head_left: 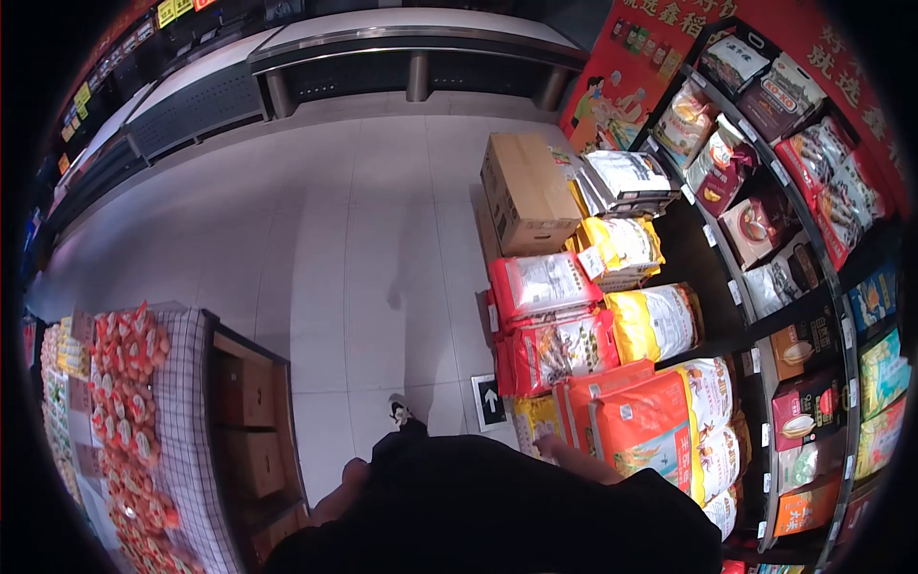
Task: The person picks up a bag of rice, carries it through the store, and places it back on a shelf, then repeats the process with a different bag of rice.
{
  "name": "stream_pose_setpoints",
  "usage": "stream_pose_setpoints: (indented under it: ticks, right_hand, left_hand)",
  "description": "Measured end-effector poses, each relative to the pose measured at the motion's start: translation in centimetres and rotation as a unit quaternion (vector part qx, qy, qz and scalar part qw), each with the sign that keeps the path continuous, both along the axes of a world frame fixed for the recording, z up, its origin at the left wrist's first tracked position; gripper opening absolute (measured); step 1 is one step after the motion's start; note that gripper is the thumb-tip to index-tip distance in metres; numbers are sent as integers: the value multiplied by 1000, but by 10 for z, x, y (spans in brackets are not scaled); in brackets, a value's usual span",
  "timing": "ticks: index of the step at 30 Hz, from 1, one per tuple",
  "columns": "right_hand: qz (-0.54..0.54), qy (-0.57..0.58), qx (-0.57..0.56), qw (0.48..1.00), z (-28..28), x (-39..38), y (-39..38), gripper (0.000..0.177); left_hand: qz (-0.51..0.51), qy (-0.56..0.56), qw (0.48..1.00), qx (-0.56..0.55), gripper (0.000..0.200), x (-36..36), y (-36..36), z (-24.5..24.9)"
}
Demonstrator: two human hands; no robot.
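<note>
My left hand (pixel 354 474) hangs low beside my dark clothing, over the floor; its fingers do not show clearly. On the other side, my right hand (pixel 553 448) is close to a yellow bag (pixel 537 419) and the orange bags of rice (pixel 636 430). Whether it touches either bag is not clear, and its fingers are too indistinct to tell their pose. Below me one shoe (pixel 400 411) shows on the tiles.
Red bags (pixel 550 287), yellow bags (pixel 655 320) and a cardboard box (pixel 528 191) are stacked on the right before a shelf (pixel 746 258) of packages. A display of netted goods (pixel 129 411) stands left. A long counter (pixel 411 43) spans the back. A floor arrow sign (pixel 490 400) lies ahead.
</note>
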State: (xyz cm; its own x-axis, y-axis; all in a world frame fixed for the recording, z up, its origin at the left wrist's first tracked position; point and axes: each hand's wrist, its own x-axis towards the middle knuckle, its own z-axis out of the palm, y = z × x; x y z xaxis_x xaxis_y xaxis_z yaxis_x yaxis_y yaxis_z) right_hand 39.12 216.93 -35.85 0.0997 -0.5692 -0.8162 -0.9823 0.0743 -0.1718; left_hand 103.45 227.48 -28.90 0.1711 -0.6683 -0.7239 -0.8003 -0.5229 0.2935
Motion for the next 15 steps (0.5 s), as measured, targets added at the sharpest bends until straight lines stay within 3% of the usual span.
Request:
stream_pose_setpoints:
  ticks: [1,2,4,6,7,8,10,11,13,14,15]
  right_hand:
    - [59,17,-8,998,-33,-22,1,37]
    - [-278,85,85,953,70,32,-24,38]
    - [-53,78,11,995,5,4,-44,40]
    - [-70,92,-70,991,-7,20,-87,40]
    - [-148,64,-50,986,27,51,-120,40]
    - [-226,37,-34,973,67,85,-154,40]
    - [-416,-117,-38,901,100,135,-208,41]
    - [-387,-155,-61,907,111,154,-236,38]
    - [-371,-201,-79,903,108,181,-282,38]
    - [-388,-187,-56,901,103,191,-306,36]
    - [-326,-179,-77,925,98,196,-328,34]
  left_hand:
    - [5,3,1000,13,38,16,-34,15]
    - [-30,-16,998,-62,37,37,-69,4]
    - [-104,-53,974,-196,36,83,-116,-33]
    - [58,-29,988,-137,35,103,-185,20]
    - [-131,-72,978,-147,32,128,-212,17]
    - [-314,-110,930,-158,30,156,-247,4]
    - [-279,-106,944,-142,27,175,-311,20]
    - [-259,-104,951,-134,26,178,-341,32]
    - [-4,-58,987,-150,24,163,-387,59]
    - [125,-35,979,-158,23,157,-411,69]
    - [167,15,977,-130,23,157,-433,66]
